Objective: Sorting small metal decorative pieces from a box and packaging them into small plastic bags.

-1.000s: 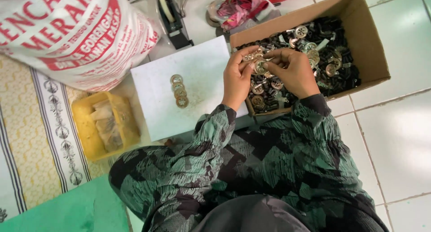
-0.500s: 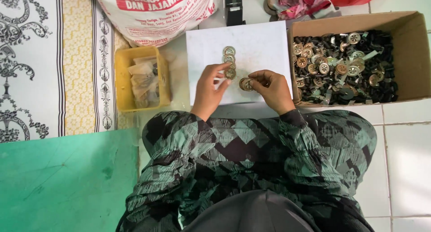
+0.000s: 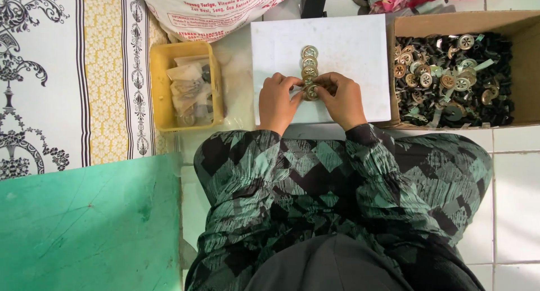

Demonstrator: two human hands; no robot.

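On white board (image 3: 349, 49) | left hand (image 3: 277, 101), right hand (image 3: 343, 99) pinch round metal piece (image 3: 311, 92) | fingers hide its detail

Shiny brass-coloured metal discs (image 3: 309, 63) lie on a smooth matt white board (image 3: 349, 49). At 3 o'clock, a rough brown cardboard box (image 3: 450, 22); at 9 o'clock, a glossy yellow plastic tray (image 3: 160, 88).

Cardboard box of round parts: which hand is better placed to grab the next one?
Right, probably. The right hand sits nearer the cardboard box, which lies on that side of the white board. The left hand would have to cross over. Both now pinch a round part at the row's near end.
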